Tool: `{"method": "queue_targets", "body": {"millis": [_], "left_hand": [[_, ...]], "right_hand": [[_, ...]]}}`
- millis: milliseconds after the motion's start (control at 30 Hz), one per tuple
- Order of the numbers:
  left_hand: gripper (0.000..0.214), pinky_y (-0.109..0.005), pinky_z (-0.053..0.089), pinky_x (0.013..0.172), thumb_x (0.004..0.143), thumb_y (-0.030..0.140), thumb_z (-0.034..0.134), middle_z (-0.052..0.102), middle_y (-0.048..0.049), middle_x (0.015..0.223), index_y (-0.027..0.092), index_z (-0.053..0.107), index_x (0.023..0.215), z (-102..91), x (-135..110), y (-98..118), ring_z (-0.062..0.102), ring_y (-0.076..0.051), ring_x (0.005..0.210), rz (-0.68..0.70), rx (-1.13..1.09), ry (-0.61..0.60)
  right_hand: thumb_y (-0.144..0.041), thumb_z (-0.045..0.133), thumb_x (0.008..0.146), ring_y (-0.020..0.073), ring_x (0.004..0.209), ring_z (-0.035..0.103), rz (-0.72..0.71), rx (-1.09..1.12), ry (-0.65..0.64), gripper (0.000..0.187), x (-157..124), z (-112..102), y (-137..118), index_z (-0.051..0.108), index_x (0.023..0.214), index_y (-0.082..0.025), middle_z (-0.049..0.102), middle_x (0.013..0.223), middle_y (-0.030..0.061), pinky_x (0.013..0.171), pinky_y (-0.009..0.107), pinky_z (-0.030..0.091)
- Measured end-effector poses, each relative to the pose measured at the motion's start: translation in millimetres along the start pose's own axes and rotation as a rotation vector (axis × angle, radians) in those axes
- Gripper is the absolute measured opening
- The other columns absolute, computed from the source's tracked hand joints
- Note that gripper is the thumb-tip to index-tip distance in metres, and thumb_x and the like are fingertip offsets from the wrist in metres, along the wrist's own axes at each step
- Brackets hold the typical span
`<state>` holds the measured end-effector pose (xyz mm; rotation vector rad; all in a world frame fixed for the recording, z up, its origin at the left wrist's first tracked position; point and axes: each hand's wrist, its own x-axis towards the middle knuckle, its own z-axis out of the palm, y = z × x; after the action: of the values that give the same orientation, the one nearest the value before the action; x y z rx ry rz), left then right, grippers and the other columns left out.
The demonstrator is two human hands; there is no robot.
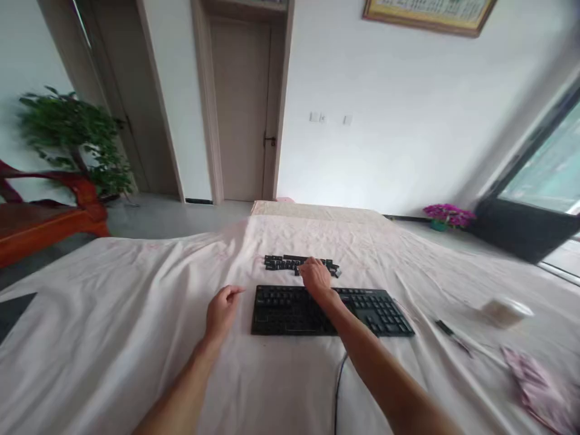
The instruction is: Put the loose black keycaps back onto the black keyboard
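1. Our right forearm [375, 362] crosses the keyboard [281, 314], its long axis left-to-right.
2. Just beyond, loose keycaps [275, 264] lie under our right hand [316, 277], the nearer.
3. Our left hand [222, 309] hovers leftward; we can't tell either grasp.

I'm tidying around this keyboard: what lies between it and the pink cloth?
In the head view, a slim dark object lies on the pale sheet between the keyboard and the pink cloth, near a pale strip that I cannot identify.

Plastic keyboard [290, 311] — wrinkled cloth [290, 386]
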<state>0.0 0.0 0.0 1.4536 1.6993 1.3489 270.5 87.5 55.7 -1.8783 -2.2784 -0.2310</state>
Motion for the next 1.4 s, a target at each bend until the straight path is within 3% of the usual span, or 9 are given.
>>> {"method": "queue_targets", "body": {"millis": [300,467,667,800,900,1167,1400], "left_hand": [[0.024,-0.029,0.045,0.088,0.077,0.027,0.048,0.071,-0.0030,0.098,0.021,0.068,0.090,0.9,4,0,0.064,-0.019,0.093,-0.006,0.024,0.013],[0.024,-0.028,0.046,0.087,0.077,0.027,0.049,0.071,-0.0029,0.097,0.021,0.068,0.090,-0.1,3,4,0.065,-0.018,0.092,-0.008,0.041,0.016],[0.024,-0.028,0.046,0.087,0.076,0.026,0.049,0.072,-0.0023,0.097,0.022,0.068,0.090,-0.2,2,3,0.065,-0.018,0.091,-0.013,0.045,0.018],[0.025,-0.029,0.047,0.086,0.076,0.026,0.049,0.072,-0.0010,0.096,0.023,0.069,0.090,-0.3,3,2,0.065,-0.018,0.090,-0.027,0.072,0.011],[0.025,-0.029,0.047,0.085,0.076,0.026,0.049,0.072,-0.0004,0.097,0.024,0.069,0.090,-0.6,3,3,0.065,-0.018,0.090,-0.029,0.090,0.005],[0.024,-0.029,0.046,0.087,0.076,0.026,0.048,0.072,-0.0014,0.097,0.023,0.068,0.090,-0.4,2,2,0.064,-0.019,0.092,0.001,0.084,0.013],[0.025,-0.028,0.046,0.087,0.076,0.024,0.048,0.071,-0.0012,0.097,0.023,0.068,0.091,0.9,3,-1,0.064,-0.018,0.092,-0.002,0.077,0.011]], "right_hand": [[-0.025,0.050,0.088,0.0222,0.103,0.052,-0.018,0.029,-0.033,0.024,12,6,-9,0.074,0.086,-0.021,0.063,0.103,0.0099,0.083,0.029,0.035],[-0.024,0.052,0.087,0.0189,0.097,0.057,-0.013,0.080,-0.036,0.020,11,5,-9,0.072,0.087,-0.022,0.064,0.102,0.0069,0.079,0.027,0.035],[-0.030,0.047,0.091,0.0141,0.090,0.060,-0.013,0.190,-0.026,0.022,-7,-13,-8,0.068,0.097,-0.025,0.066,0.102,0.0010,0.071,0.023,0.035],[-0.030,0.052,0.088,0.0138,0.089,0.060,-0.084,0.340,-0.037,0.016,-28,-28,-8,0.067,0.090,-0.025,0.067,0.097,-0.0017,0.069,0.022,0.033],[-0.029,0.053,0.087,0.0148,0.089,0.059,-0.110,0.335,-0.071,0.015,-41,-34,-9,0.067,0.089,-0.024,0.068,0.094,-0.0005,0.069,0.023,0.033],[-0.028,0.049,0.091,0.0169,0.090,0.058,-0.139,0.215,-0.095,0.021,-57,-30,-16,0.069,0.094,-0.025,0.064,0.097,0.0038,0.071,0.024,0.036],[-0.030,0.056,0.087,0.0178,0.099,0.054,-0.166,0.202,-0.083,0.017,-64,-23,-14,0.066,0.100,-0.025,0.063,0.100,0.0034,0.076,0.024,0.037]]}}
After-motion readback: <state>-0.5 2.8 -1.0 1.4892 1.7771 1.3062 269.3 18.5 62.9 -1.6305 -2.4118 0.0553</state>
